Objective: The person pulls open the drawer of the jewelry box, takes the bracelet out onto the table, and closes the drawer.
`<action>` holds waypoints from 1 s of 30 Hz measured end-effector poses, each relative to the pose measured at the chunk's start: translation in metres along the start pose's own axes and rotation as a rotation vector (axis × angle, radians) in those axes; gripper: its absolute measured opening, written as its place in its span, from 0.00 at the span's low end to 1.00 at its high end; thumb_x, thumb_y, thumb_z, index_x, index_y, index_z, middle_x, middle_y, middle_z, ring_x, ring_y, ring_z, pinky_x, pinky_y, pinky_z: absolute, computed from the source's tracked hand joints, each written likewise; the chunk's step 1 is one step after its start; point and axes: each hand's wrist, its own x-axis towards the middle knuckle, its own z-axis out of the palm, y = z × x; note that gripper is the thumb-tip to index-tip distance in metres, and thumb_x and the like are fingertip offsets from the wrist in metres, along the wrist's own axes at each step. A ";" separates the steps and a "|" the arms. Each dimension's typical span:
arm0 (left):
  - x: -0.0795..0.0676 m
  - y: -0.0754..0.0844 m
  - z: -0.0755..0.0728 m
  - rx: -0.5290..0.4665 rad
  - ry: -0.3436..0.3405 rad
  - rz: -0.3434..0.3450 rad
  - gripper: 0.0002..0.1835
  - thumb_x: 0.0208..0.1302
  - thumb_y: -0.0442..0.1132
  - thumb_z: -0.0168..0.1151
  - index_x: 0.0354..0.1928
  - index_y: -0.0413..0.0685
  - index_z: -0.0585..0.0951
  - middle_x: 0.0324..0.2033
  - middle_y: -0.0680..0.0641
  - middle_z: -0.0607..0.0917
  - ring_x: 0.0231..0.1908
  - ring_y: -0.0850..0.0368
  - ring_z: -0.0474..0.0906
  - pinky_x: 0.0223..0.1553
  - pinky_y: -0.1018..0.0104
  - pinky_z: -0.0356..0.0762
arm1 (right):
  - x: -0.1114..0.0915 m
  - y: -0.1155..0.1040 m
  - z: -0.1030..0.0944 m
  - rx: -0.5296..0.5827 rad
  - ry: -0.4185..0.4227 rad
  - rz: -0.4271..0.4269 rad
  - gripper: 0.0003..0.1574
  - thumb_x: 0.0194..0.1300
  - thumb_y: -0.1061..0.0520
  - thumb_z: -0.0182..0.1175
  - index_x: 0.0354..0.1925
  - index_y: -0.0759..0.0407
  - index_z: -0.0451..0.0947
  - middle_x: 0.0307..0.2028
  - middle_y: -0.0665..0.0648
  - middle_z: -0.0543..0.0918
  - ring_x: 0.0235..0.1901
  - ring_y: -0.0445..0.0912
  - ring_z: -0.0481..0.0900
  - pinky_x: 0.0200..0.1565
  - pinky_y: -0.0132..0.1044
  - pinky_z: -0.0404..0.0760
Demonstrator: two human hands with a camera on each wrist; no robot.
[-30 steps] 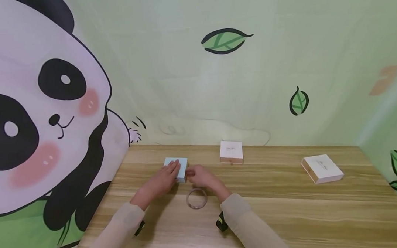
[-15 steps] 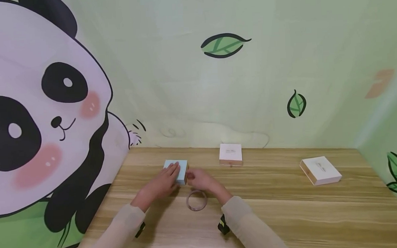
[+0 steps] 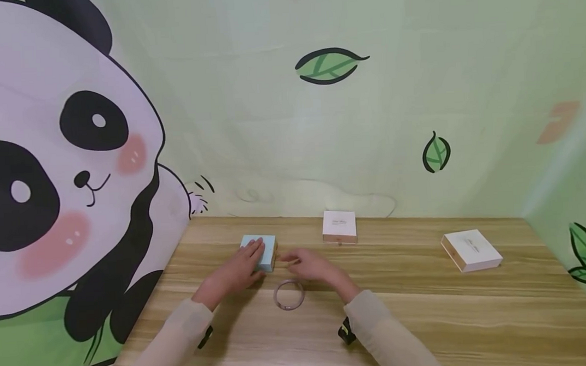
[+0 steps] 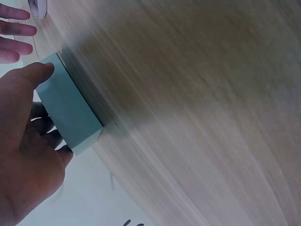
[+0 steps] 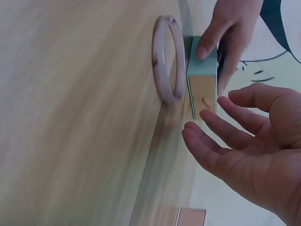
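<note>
A small light blue box (image 3: pixel 270 250) rests on the wooden table, left of centre. My left hand (image 3: pixel 239 268) holds it, fingers laid over the top and thumb against the near face, as the left wrist view of the box (image 4: pixel 70 108) shows. Facing my right hand is the box's tan end (image 5: pixel 202 89), with a small tab on it. My right hand (image 3: pixel 312 265) hovers just right of that end, holding nothing. Its fingers are loosely bent and spread in the right wrist view. A pale mauve bangle (image 5: pixel 160 75) lies on the table between the hands, nearer the person.
A white box (image 3: pixel 339 224) with a tan side sits near the back wall. Another white box (image 3: pixel 471 250) lies at the right, turned at an angle. The wooden table (image 3: pixel 426 313) meets a printed panda backdrop (image 3: pixel 250 114) at its back edge.
My right hand has drawn away to the right from the box's tan end, and its fingers have loosened. The left hand, box and bangle stay put; the head view shifted slightly.
</note>
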 end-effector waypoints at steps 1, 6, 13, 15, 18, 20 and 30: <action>0.000 0.001 0.000 -0.001 0.001 0.001 0.40 0.75 0.47 0.60 0.76 0.29 0.57 0.77 0.31 0.56 0.75 0.33 0.53 0.74 0.41 0.55 | -0.003 0.001 -0.002 0.005 0.011 0.003 0.23 0.74 0.64 0.53 0.64 0.68 0.75 0.63 0.69 0.77 0.59 0.61 0.78 0.58 0.53 0.79; 0.002 0.003 -0.001 0.007 -0.012 -0.016 0.40 0.75 0.48 0.60 0.76 0.30 0.57 0.77 0.32 0.56 0.76 0.34 0.53 0.74 0.41 0.55 | -0.018 0.005 -0.014 0.009 0.061 0.007 0.22 0.74 0.65 0.53 0.63 0.69 0.76 0.62 0.67 0.79 0.61 0.63 0.77 0.62 0.55 0.77; 0.002 0.004 -0.002 0.006 -0.015 -0.033 0.40 0.76 0.51 0.58 0.77 0.31 0.57 0.77 0.33 0.56 0.76 0.36 0.52 0.74 0.42 0.54 | -0.035 0.011 -0.026 -0.050 0.093 -0.002 0.22 0.72 0.68 0.51 0.62 0.70 0.77 0.61 0.65 0.80 0.61 0.62 0.77 0.63 0.54 0.75; 0.002 0.003 -0.002 0.000 -0.014 -0.036 0.40 0.77 0.52 0.56 0.77 0.31 0.57 0.77 0.33 0.56 0.76 0.36 0.52 0.75 0.42 0.54 | -0.040 0.013 -0.030 -0.067 0.103 0.002 0.22 0.72 0.68 0.51 0.61 0.70 0.77 0.60 0.66 0.81 0.61 0.63 0.77 0.63 0.55 0.75; 0.003 0.004 -0.002 -0.006 -0.005 -0.040 0.39 0.78 0.54 0.52 0.76 0.31 0.58 0.77 0.33 0.56 0.76 0.36 0.52 0.75 0.42 0.54 | -0.049 0.017 -0.035 -0.097 0.118 0.020 0.21 0.72 0.67 0.53 0.61 0.68 0.78 0.60 0.65 0.81 0.62 0.64 0.76 0.62 0.57 0.75; 0.003 0.005 -0.002 -0.012 0.008 -0.045 0.39 0.78 0.54 0.51 0.76 0.30 0.59 0.76 0.32 0.57 0.76 0.35 0.53 0.74 0.42 0.54 | -0.054 0.020 -0.038 -0.119 0.133 0.028 0.21 0.72 0.66 0.54 0.60 0.67 0.79 0.60 0.64 0.81 0.62 0.65 0.76 0.62 0.58 0.76; 0.009 0.017 0.000 0.003 0.077 -0.088 0.35 0.77 0.51 0.55 0.72 0.28 0.65 0.74 0.31 0.64 0.74 0.33 0.59 0.71 0.37 0.59 | -0.073 0.026 -0.049 -0.173 0.189 0.065 0.19 0.71 0.66 0.57 0.58 0.65 0.81 0.58 0.63 0.83 0.60 0.64 0.77 0.59 0.58 0.78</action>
